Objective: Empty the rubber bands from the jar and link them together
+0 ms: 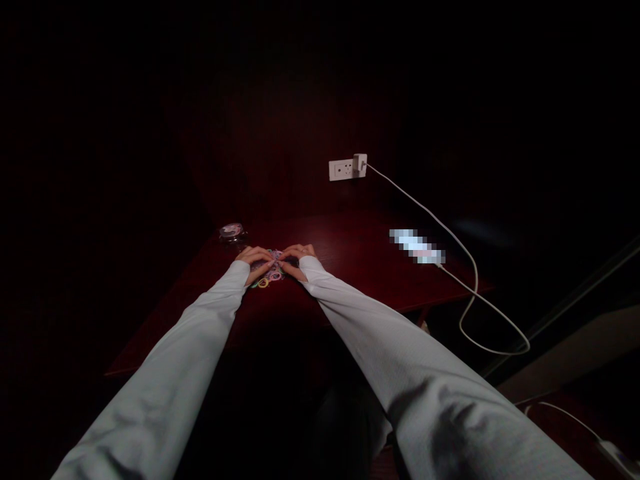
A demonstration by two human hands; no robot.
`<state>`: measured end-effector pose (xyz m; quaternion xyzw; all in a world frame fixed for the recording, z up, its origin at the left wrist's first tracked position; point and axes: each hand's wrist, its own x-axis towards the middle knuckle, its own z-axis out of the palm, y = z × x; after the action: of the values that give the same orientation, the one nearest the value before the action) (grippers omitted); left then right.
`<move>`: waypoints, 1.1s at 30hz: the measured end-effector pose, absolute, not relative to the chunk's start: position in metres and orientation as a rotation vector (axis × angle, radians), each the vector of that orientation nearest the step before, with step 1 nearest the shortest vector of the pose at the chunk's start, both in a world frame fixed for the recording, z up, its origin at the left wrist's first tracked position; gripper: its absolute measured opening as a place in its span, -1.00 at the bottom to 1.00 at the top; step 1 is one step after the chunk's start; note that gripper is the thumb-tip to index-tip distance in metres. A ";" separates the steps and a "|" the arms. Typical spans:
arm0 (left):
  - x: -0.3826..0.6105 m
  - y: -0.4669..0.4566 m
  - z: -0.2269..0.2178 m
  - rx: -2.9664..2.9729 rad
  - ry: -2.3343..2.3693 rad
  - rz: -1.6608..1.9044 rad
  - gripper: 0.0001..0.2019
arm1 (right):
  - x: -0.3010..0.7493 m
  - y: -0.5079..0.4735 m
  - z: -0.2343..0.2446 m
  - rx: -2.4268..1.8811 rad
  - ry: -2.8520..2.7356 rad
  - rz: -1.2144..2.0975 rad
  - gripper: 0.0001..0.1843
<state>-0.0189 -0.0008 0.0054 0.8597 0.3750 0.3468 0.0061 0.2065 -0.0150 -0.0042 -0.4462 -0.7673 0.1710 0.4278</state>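
Observation:
A small pile of colourful ring-shaped bands, perhaps hair ties (275, 275), lies on the dark red table (360, 267). From the left side, my left hand (255, 260) reaches to the pile, thumb and fingers apart and curved around its edge. My right hand (298, 257) mirrors it from the right, its fingertips and thumb at the bands too. The tips of both hands nearly meet over the middle of the pile and hide part of it. A yellow ring (263, 283) shows at the near edge.
A clear round container (232, 232) with pinkish contents stands at the back left. To the right lies a blurred-out, lit device (417, 247), joined by a white cable (435, 217) to a charger (359, 163) in the wall socket (341, 170). The surroundings are very dark.

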 end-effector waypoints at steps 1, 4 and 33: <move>-0.019 -0.001 0.005 2.686 1.182 1.101 -0.72 | 0.207 -0.013 -0.005 -1.117 -1.877 0.453 -0.86; -0.020 0.000 0.006 2.677 1.201 1.121 -0.72 | 0.210 -0.009 -0.004 -1.125 -1.812 0.538 -0.84; -0.023 0.005 0.006 2.664 1.206 1.086 -0.70 | 0.212 -0.013 0.011 -0.930 -1.375 1.289 -0.53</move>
<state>-0.0231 0.0049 0.0055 0.8540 0.3864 0.3482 0.0109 0.2122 -0.0127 0.0107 -0.3842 -0.5679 0.5322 0.4966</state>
